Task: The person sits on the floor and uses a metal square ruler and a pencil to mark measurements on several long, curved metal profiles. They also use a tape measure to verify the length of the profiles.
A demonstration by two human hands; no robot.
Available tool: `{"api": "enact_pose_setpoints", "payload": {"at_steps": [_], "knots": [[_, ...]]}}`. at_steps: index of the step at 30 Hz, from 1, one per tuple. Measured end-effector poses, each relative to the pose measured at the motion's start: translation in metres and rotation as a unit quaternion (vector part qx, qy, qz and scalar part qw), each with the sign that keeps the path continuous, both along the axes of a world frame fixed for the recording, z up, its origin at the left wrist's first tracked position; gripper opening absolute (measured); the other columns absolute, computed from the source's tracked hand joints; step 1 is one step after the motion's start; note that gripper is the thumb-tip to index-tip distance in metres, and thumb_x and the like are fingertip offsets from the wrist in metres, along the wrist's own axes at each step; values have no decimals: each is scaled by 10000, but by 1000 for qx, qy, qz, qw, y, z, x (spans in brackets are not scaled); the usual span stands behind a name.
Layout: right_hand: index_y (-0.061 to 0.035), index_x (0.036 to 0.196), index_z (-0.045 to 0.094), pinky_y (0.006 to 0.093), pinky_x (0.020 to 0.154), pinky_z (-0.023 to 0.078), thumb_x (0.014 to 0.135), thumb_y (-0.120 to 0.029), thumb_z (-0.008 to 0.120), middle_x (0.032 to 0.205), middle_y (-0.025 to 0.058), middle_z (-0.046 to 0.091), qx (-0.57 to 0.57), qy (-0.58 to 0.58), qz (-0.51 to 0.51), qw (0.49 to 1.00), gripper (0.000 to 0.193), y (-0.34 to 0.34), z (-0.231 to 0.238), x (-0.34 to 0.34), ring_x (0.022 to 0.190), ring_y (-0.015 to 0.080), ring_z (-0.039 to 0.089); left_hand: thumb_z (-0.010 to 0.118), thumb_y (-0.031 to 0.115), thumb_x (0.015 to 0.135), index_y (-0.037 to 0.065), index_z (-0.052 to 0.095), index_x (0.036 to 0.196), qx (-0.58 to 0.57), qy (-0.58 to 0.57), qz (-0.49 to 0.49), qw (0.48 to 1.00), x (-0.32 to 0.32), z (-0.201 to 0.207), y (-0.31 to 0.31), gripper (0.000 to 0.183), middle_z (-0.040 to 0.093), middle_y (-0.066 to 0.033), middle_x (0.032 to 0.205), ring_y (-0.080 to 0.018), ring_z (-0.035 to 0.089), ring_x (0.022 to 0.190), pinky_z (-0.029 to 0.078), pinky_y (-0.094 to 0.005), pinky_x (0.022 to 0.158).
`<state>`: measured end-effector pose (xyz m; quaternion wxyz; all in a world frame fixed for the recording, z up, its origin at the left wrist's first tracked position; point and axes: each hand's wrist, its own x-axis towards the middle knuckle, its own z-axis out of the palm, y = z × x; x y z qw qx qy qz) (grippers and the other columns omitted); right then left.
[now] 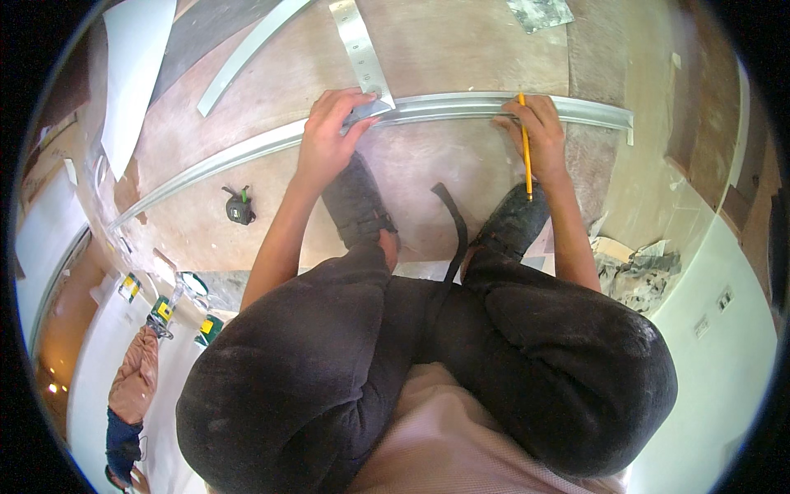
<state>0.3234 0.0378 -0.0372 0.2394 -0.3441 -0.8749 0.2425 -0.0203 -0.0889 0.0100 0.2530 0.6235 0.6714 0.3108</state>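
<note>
A long, silvery metal channel (453,107) lies crosswise in front of my feet on the worn board floor (461,49). My left hand (333,132) is closed with thumb and fingers around the near end of a flat steel ruler (354,49), pressing it on the channel. The ruler points away from me across the channel; whether it is one arm of a square, I cannot tell. A yellow pencil (526,152) sits between the fingers of my right hand (543,136), which also rests at the channel's right part. A black tape measure (239,206) lies left of my left shoe.
Beyond the channel lie another metal strip (247,58), a white sheet (136,74) and a stained scrap (539,12). Crumpled, dirty sheeting (634,267) is by my right foot. At lower left, another person (132,379) is near green and yellow boxes (162,311).
</note>
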Motion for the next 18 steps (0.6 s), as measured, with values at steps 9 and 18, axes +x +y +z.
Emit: {"api": "enact_pose_setpoints", "payload": {"at_steps": [9, 18], "knots": [[-88, 1261, 725, 462, 1034, 452, 828, -249, 870, 1209, 126, 689, -16, -107, 42, 993, 484, 24, 13, 0, 1170, 340, 623, 842, 111, 839, 107, 771, 1189, 8, 57, -61, 996, 20, -4, -6, 357, 752, -85, 1193, -301, 671, 1136, 510, -428, 972], [-83, 1232, 735, 462, 1035, 463, 804, -209, 894, 1184, 121, 690, -52, -77, 31, 995, 473, 27, 8, -2, 1156, 340, 625, 862, 64, 795, 100, 772, 1239, -3, 55, -91, 994, 49, -6, -3, 455, 764, -104, 1230, -312, 681, 1165, 535, -432, 993]]}}
